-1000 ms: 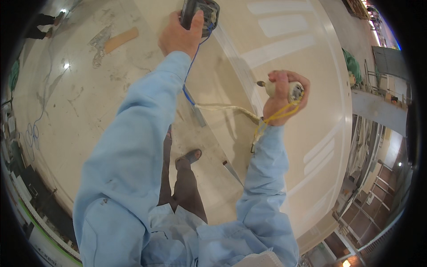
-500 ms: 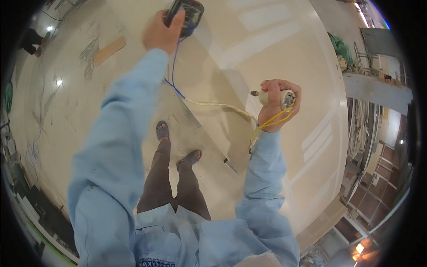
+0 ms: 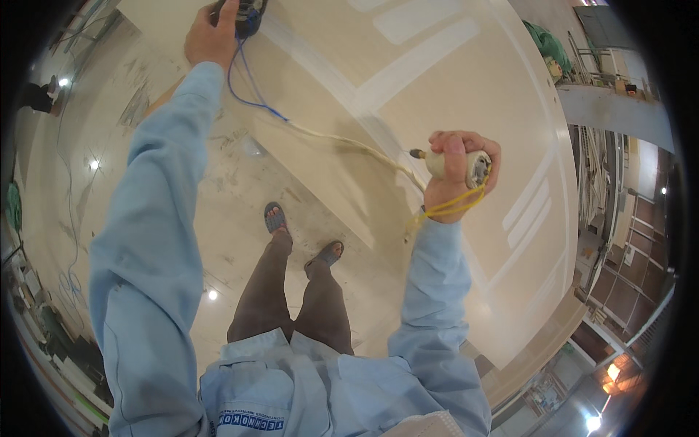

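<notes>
At the top edge, my left hand (image 3: 207, 38) is closed on a black boxy device (image 3: 250, 18), partly cut off by the frame. Blue wires (image 3: 255, 103) hang from it and join a cream sheathed cable (image 3: 349, 142), which runs across to my right wrist. My right hand (image 3: 445, 191) is wrapped round a cream cylindrical motor (image 3: 437, 164). A dark tip points left from this motor, and its open end faces right. Yellow wires (image 3: 455, 205) loop from that end over the heel of my hand. Beneath both hands lies a large beige panel (image 3: 408, 87) with white filler strips.
My sandalled feet (image 3: 277, 217) stand on the scuffed floor beside the panel's edge. A thin cable (image 3: 67, 189) trails along the floor at left. Another person's leg (image 3: 38, 96) shows at far left. Green sheeting (image 3: 547, 47) and stacked materials line the right side.
My left hand has moved left and slightly up with the black device, drawing the cable straighter. My right hand keeps its hold on the motor, nearly in place. The view has shifted somewhat.
</notes>
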The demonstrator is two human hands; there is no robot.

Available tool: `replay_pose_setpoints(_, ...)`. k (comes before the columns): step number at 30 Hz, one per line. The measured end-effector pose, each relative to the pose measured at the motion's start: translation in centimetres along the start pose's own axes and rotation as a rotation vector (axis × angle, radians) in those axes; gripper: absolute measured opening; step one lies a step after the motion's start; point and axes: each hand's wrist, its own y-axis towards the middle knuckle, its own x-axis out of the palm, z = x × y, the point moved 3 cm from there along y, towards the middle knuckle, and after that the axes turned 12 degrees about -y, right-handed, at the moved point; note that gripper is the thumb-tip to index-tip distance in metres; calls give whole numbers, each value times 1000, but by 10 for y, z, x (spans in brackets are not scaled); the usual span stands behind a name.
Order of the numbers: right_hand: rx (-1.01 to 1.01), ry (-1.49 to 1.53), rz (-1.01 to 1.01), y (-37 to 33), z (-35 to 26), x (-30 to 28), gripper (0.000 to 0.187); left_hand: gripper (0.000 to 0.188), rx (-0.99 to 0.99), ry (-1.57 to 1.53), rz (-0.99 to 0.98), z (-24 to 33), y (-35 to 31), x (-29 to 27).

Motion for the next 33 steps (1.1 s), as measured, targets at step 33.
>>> replay_pose_setpoints(33, -4, -92, -33, 28, 27, 68, 23, 58, -21, -61, 6, 3, -7, 0)
